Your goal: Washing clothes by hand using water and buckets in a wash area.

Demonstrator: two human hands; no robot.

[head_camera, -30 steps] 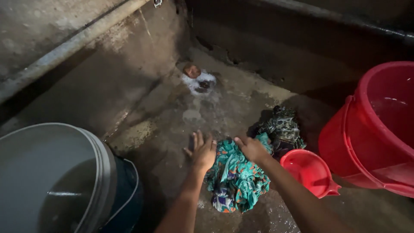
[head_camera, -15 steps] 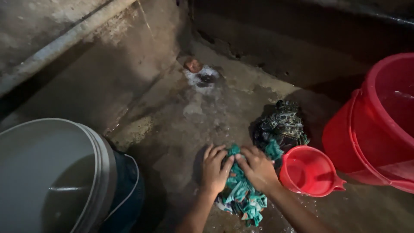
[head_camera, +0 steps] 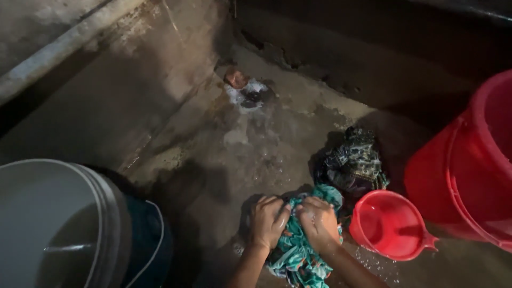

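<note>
1. The left hand (head_camera: 268, 220) is fisted tight on the teal cloth (head_camera: 298, 250), gripping a bunched fold at its upper left.
2. The right hand (head_camera: 318, 221) is curled on the same cloth, knuckles up, just beside the left hand; the two nearly touch over the bunch.
3. The teal cloth is wet and crumpled, patterned with darker and lighter patches. It lies on the wet concrete floor (head_camera: 229, 160) low in the view, partly under both hands, with its loose end trailing toward the bottom edge.
4. A dark patterned cloth (head_camera: 354, 162) sits in a heap just beyond the teal one, up and to the right.
5. A small red mug (head_camera: 392, 226) with water in it stands just right of the right hand, near the dark cloth.
6. A big red bucket (head_camera: 469, 165) stands at the right edge, close behind the mug.
7. A grey bucket (head_camera: 64, 224) fills the lower left corner, well apart from the hands.
8. A drain (head_camera: 248, 95) with white foam around it lies farther up the floor, by the wall.
</note>
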